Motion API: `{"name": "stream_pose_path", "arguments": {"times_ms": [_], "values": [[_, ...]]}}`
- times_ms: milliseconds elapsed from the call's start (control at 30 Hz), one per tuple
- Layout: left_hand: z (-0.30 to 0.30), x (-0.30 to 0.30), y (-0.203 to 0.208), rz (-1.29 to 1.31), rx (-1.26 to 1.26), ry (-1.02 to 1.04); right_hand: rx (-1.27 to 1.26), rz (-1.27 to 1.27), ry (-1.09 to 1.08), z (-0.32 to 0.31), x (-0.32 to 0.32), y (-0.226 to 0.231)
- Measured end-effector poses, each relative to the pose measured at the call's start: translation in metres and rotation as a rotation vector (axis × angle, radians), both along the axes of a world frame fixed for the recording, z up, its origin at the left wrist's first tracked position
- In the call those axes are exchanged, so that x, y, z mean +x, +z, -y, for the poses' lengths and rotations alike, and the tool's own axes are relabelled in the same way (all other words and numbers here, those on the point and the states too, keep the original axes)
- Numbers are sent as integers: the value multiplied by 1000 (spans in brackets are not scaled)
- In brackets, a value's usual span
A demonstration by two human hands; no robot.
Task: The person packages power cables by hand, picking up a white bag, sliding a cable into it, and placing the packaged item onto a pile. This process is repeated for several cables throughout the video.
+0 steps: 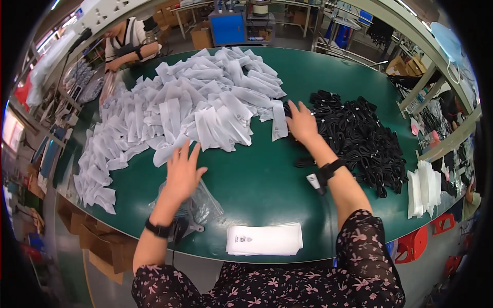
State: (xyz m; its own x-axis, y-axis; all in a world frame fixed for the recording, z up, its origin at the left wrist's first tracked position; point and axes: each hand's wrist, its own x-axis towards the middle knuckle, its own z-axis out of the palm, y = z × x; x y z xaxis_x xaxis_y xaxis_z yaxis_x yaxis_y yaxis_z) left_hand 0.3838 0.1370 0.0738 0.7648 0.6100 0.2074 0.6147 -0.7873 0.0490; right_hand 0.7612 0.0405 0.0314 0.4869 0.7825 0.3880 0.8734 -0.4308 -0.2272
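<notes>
Facing papery white sleeves (222,126), left hand (182,175), grip wide; right hand (303,123), grip unclear, near bundled black cables (359,138).

The table (257,190) is coloured dark green. Milky white is seen on the heaped bags (177,100), and black on the bunched cords (359,141). The flat stack (275,240) is white and marked with small dark prints. The black sleeves (365,251) are dotted with pink flowers. Bright blue is seen on the cabinet (228,31), red on the stool (418,243), brown on the boxes (119,254), and light blue on the mask (446,42).
</notes>
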Motion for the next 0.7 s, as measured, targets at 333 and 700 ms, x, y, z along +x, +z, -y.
{"name": "stream_pose_path", "arguments": {"times_ms": [333, 700], "values": [[97, -114, -49, 31, -73, 132, -285, 36, 282, 95, -27, -6], [71, -100, -44, -7, -66, 137, -160, 212, 312, 199, -97, 10]]}}
